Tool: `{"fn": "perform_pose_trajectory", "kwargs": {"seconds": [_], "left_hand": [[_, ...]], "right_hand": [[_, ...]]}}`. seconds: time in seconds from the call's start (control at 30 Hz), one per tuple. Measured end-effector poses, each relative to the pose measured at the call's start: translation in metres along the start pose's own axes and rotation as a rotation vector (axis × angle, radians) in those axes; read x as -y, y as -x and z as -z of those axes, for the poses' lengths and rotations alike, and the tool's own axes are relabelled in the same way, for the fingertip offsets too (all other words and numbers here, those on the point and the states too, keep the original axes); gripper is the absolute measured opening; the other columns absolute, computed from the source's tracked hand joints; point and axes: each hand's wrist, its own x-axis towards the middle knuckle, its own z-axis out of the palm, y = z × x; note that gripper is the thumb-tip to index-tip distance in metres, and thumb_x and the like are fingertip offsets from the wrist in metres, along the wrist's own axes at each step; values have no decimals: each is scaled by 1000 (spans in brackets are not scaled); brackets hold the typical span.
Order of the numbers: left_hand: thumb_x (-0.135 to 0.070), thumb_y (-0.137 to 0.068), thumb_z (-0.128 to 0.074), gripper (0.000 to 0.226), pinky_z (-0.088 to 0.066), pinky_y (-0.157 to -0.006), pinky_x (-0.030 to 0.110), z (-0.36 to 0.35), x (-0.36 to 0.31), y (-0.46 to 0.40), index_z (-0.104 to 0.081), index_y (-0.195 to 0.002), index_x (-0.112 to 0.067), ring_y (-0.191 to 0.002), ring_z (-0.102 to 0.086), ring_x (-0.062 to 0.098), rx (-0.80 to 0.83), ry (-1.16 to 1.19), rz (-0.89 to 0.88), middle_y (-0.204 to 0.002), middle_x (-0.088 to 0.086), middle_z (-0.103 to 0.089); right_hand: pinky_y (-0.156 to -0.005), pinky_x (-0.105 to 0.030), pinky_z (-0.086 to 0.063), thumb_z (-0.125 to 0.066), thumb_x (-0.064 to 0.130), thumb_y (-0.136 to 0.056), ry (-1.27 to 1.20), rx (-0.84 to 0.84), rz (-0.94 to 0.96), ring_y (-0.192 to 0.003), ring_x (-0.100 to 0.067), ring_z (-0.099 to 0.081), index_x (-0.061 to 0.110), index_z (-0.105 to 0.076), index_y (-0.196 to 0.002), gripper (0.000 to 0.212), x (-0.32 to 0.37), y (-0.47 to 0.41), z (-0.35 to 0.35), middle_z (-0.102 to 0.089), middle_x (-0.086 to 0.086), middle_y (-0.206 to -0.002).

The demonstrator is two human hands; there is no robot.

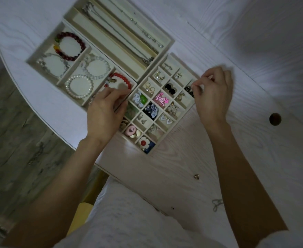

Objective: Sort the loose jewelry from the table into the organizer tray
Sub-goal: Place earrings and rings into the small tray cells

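Right hand: the right hand [212,93] is at the right edge of the earring tray [171,59]; its fingers [196,86] pinch something too small to name.
Left hand: the left hand [105,109] rests on the tray corner, fingers loosely bent.
Loose pieces: a small gold earring [196,176] and thin chain [217,204] lie on the surface [165,176], lower right.
Risk: the tiny piece could slip, land in the wrong box, or roll off.

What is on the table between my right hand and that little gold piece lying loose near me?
Head view: only bare table between the right hand and the gold piece.
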Motion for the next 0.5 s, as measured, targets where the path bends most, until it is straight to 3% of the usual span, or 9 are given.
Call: {"fn": "perform_pose_trajectory", "kwargs": {"seconds": [0.17,0.23,0.3,0.5], "left_hand": [[-14,-89,-65,24,-54,-70,40,0,1,0,-67,-113,-12,-82,-61,21,5,6,-4,-98,8,-65],[-14,-89,-65,24,-54,-70,40,0,1,0,-67,-113,-12,-81,-60,21,6,7,-6,-98,8,-65],[-14,-89,-65,24,-54,-69,40,1,1,0,-67,-113,-11,-81,-60,21,4,10,-11,-98,8,-65],[-14,-89,-64,24,-53,-69,39,0,2,1,-67,-113,-12,-81,-60,21,5,3,-6,-97,7,-64]], "right_hand": [[-84,-33,-40,-65,18,-82,-25,-34,-7,-93,-29,-54,10,-74,-81,12,1,5,-4,-62,-5,-94],[-89,-24,-31,-64,18,-84,-74,-29,-30,-92,-29,-54,11,-74,-85,12,-2,7,-5,-62,-5,-94],[-85,-19,-31,-63,18,-85,-137,-7,-70,-93,-26,-52,12,-74,-90,14,-4,9,-4,-61,-4,-96],[-78,-33,-47,-64,19,-82,-85,-33,-89,-92,-27,-53,13,-74,-87,12,-3,9,0,-61,-6,-96]]}}
